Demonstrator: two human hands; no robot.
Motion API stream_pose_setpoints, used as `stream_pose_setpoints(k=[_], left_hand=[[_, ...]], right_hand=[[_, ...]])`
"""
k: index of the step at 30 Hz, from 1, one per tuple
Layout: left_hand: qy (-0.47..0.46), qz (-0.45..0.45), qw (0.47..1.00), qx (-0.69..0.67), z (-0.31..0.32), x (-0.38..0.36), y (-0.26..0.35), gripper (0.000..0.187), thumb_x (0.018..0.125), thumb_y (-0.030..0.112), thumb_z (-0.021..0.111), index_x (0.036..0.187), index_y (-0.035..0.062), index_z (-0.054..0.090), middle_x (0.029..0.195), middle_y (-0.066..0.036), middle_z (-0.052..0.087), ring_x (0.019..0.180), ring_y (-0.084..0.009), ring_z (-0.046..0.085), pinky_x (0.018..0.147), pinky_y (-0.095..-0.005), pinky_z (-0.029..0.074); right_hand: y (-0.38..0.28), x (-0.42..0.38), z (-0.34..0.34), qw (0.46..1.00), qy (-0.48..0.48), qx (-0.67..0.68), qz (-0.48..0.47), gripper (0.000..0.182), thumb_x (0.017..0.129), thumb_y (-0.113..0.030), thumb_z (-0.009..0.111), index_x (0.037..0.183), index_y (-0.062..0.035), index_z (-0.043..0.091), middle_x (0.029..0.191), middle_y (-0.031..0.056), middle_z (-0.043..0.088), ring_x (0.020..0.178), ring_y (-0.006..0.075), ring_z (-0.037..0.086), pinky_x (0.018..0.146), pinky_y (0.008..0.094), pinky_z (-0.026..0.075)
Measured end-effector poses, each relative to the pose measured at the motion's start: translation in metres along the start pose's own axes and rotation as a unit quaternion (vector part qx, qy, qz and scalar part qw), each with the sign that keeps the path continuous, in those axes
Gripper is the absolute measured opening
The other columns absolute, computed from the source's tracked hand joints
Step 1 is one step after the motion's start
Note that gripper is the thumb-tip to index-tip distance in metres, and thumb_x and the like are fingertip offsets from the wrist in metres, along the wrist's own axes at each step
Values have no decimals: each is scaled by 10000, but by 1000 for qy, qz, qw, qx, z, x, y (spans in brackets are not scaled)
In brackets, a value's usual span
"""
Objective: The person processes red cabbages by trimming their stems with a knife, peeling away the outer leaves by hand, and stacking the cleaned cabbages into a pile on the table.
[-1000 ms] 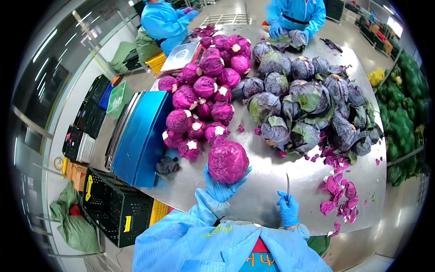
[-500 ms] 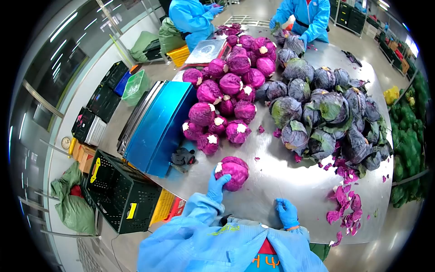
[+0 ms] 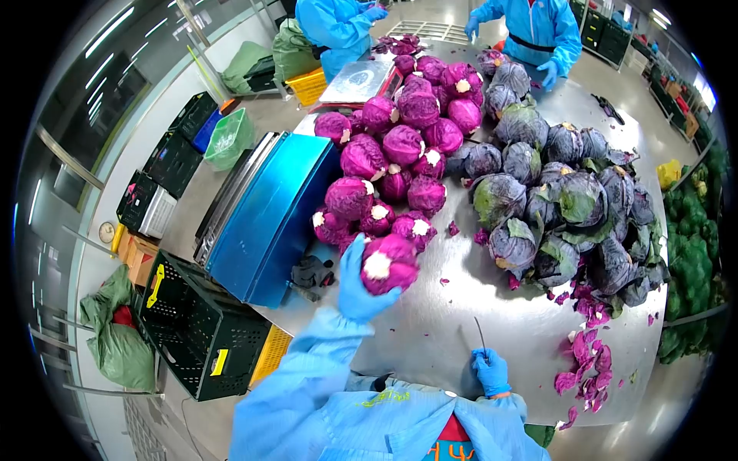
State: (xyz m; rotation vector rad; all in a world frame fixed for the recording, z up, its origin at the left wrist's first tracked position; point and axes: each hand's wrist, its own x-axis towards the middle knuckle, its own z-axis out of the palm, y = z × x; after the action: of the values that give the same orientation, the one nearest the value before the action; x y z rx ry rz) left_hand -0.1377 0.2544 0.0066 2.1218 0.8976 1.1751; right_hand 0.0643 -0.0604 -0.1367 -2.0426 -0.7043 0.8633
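Note:
A peeled red cabbage (image 3: 396, 265) with a pale cut stem end is in my left hand (image 3: 355, 286), whose gloved fingers spread round its left and lower sides. It is beside the front of a pile of peeled red cabbages (image 3: 364, 157). My right hand (image 3: 490, 372) is closed near the table's front edge, around a thin dark knife (image 3: 480, 332) seen nearly edge-on, blade pointing up and away. Untrimmed cabbages (image 3: 536, 209) with dull outer leaves are heaped at the right. Torn purple leaves (image 3: 592, 369) are scattered to the right of my right hand.
The metal table (image 3: 430, 338) carries a blue metal box (image 3: 265, 223), a dark glove (image 3: 311, 273) and a scale (image 3: 357, 83). A black crate (image 3: 231, 349) stands left of the table. Two co-workers in blue (image 3: 542, 34) stand at the far end.
My left hand has carried the cabbage forward to the pile, and its stem end now faces me. The knife in my right hand has come into view. A co-worker's hands have moved apart.

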Motion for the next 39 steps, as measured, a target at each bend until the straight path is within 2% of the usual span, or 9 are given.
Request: stream_pose_setpoints(k=[9, 16, 20, 24, 27, 31, 34, 36, 39], left_hand=[[2, 50, 996, 80, 74, 109, -28, 1121, 539, 387, 848, 1443, 28, 292, 1374, -216, 405, 1255, -398, 388, 1064, -492, 312], [-3, 37, 993, 113, 87, 138, -45, 1052, 528, 361, 841, 1398, 29, 349, 1335, -220, 432, 1241, -403, 410, 1060, -512, 296], [-88, 29, 994, 65, 75, 124, -13, 1083, 539, 322, 854, 1429, 23, 314, 1357, -232, 414, 1251, -401, 405, 1071, -482, 319], [-214, 83, 973, 12, 77, 80, 33, 1091, 534, 352, 863, 1422, 14, 327, 1289, -236, 423, 1194, -408, 427, 1026, -457, 364], [-281, 82, 956, 10, 97, 28, 49, 1082, 517, 393, 874, 1389, 5, 365, 1263, -219, 471, 1165, -388, 475, 1012, -457, 388], [-350, 10, 936, -40, 113, -16, 72, 1089, 518, 445, 877, 1378, 2, 376, 1218, -230, 493, 1130, -388, 503, 986, -454, 417], [-362, -7, 932, -34, 116, -40, 78, 1086, 523, 443, 873, 1380, -3, 378, 1243, -225, 482, 1150, -394, 488, 998, -452, 409], [-404, -50, 913, 19, 114, -46, 92, 1049, 539, 427, 851, 1380, 5, 387, 1254, -224, 480, 1162, -407, 468, 1004, -473, 394], [-476, -82, 870, 102, 121, -63, 95, 1107, 573, 430, 820, 1445, 47, 258, 1318, -221, 394, 1109, -456, 448, 927, -519, 437]], right_hand=[[12, 3, 6, 1000, 30, -1, 6, 159, 901, -168, 619, 940, -33, 692, 698, 41, 662, 578, 87, 582, 549, 250, 477], [-2, 7, 1, 992, 19, 76, 97, 173, 892, -193, 645, 971, -48, 696, 703, 22, 648, 569, 75, 560, 527, 233, 451], [-42, 31, -13, 972, 49, 145, 181, 256, 870, -263, 684, 1046, -76, 680, 746, 37, 687, 624, 115, 612, 593, 281, 499], [-129, 72, -30, 980, 104, 115, -124, 383, 883, -254, 673, 1237, -119, 610, 736, 42, 672, 617, 118, 591, 592, 282, 495], [-197, 77, -53, 991, 37, 38, -121, 353, 880, -264, 667, 1218, -169, 635, 742, 101, 659, 614, 146, 600, 611, 284, 499], [-164, 56, -47, 968, -30, 82, -236, 242, 890, -296, 648, 1073, -153, 717, 739, 109, 651, 571, 142, 586, 561, 288, 488], [-136, 14, -89, 929, -286, 227, -61, 255, 917, -306, 614, 1010, -95, 723, 765, 83, 671, 579, 96, 579, 528, 261, 463], [-116, -11, -91, 927, -146, 343, 33, 284, 953, -304, 557, 951, -62, 706, 747, 42, 654, 584, 47, 536, 506, 230, 426], [-89, -30, -64, 986, 56, 151, 31, 313, 978, -325, 485, 882, -73, 644, 691, 74, 628, 529, 168, 564, 492, 323, 452]])
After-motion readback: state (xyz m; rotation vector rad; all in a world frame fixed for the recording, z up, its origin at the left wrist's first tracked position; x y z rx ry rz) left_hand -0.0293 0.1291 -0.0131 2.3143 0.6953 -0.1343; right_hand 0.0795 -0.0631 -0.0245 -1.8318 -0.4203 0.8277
